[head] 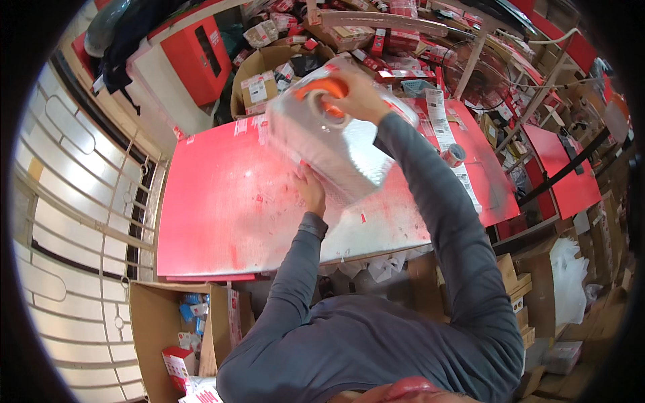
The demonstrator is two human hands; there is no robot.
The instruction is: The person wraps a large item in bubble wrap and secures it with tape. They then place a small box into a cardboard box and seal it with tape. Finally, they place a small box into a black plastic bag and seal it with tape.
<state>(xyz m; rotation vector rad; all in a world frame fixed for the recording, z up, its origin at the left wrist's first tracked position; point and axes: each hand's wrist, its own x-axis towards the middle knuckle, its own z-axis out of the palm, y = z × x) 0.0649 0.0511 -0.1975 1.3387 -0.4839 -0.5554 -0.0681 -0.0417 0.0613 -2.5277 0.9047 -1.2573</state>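
Observation:
A large box-shaped package wrapped in clear bubble wrap is over the red worktable, blurred and set at a slant. Gripped in my right hand is an orange tape dispenser with a pale tape roll, over the package's upper face. My left hand holds the package's lower left side, fingers against the wrap. Motion blur hides the exact finger contact and whether the tape touches the wrap.
A tape roll sits by a strip of printed labels on the right. Beyond the table are heaped parcels and a fan. An open carton stands at the near left, beside a barred window.

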